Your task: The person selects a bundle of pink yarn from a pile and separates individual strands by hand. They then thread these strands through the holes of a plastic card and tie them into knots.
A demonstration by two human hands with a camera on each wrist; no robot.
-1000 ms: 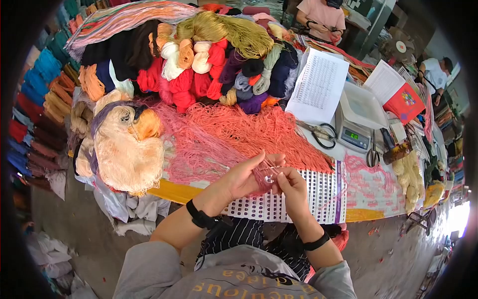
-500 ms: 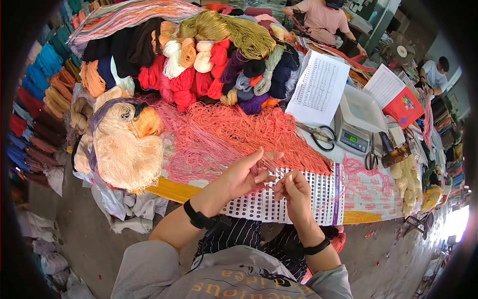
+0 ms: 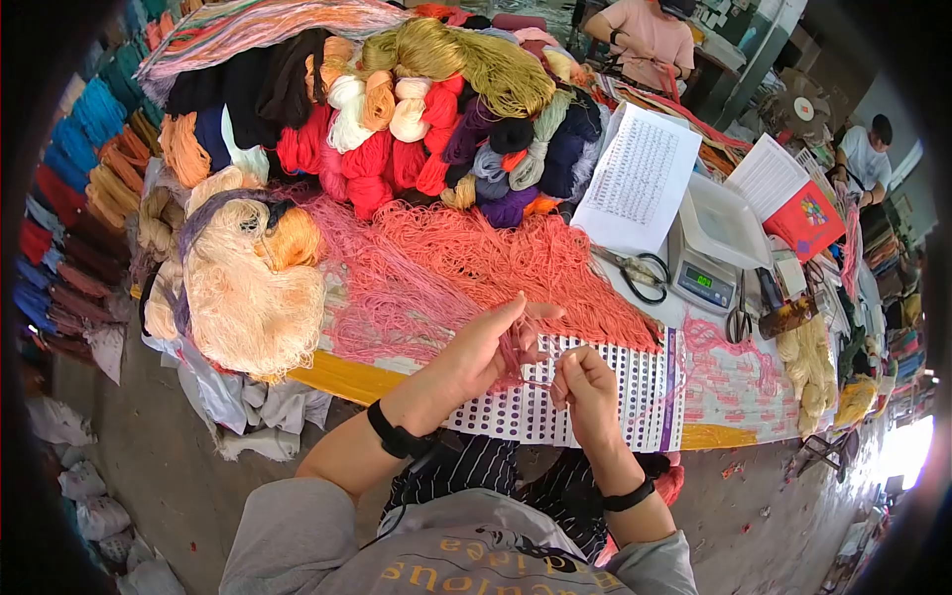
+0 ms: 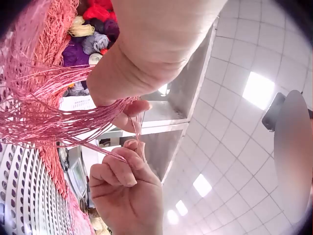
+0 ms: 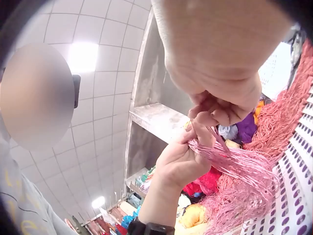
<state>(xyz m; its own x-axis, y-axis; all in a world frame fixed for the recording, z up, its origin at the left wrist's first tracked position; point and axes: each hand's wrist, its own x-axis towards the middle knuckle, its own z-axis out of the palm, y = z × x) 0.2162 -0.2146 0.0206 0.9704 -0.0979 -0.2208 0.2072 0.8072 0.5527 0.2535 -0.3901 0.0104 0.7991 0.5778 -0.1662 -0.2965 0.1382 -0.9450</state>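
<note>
My left hand [image 3: 476, 352] holds a hank of fine pink thread [image 4: 63, 117], which passes between its thumb and fingers and hangs over the white sheet with purple dots [image 3: 645, 397]. Close beside it, my right hand [image 3: 587, 392] pinches a few strands drawn out from the hank, its fingers curled. In the left wrist view, those strands [image 4: 105, 151] run from the hank to the right fingertips. Behind the hands lie a loose spread of pink thread [image 3: 382, 297] and a heap of coral thread [image 3: 526, 263].
Multicoloured skeins [image 3: 407, 149] pile up at the back. Scissors [image 3: 640, 273], a scale [image 3: 706, 281] and printed sheets [image 3: 640, 178] are on the right. A cream yarn bundle [image 3: 253, 297] sits at the left edge. Two other people are in the background.
My right hand has drawn back from the left hand, slightly to the right and down, with strands now stretched between them. My left hand stays nearly in place.
</note>
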